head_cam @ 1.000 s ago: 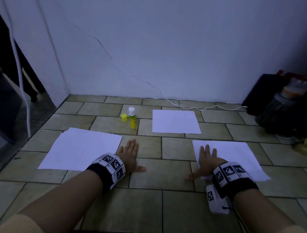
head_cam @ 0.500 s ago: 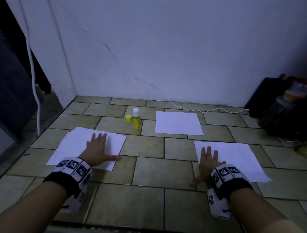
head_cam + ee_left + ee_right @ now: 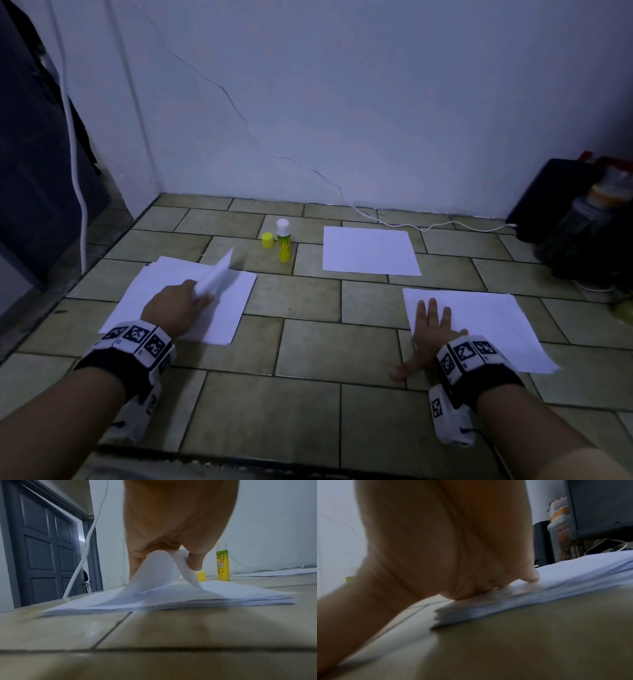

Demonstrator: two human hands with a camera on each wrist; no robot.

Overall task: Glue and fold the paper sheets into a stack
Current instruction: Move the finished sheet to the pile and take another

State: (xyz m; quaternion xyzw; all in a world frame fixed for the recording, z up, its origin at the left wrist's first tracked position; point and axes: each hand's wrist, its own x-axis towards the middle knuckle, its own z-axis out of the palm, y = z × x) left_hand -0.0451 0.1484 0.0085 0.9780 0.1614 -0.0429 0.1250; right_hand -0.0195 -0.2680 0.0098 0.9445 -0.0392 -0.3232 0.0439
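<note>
Left hand [image 3: 173, 306] pinches the top sheet [image 3: 216, 278] of the left paper stack [image 3: 137, 294] on the near-left floor, curling it upward off the pile. Right hand [image 3: 430, 334], fingers straight and spread apart, presses flat on the near-left corner of the right paper stack [image 3: 496, 318]. Farther back, between the piles, stands the uncapped glue stick [image 3: 283, 241] beside its yellow cap [image 3: 267, 240], with a single sheet [image 3: 370, 250] to its right.
</note>
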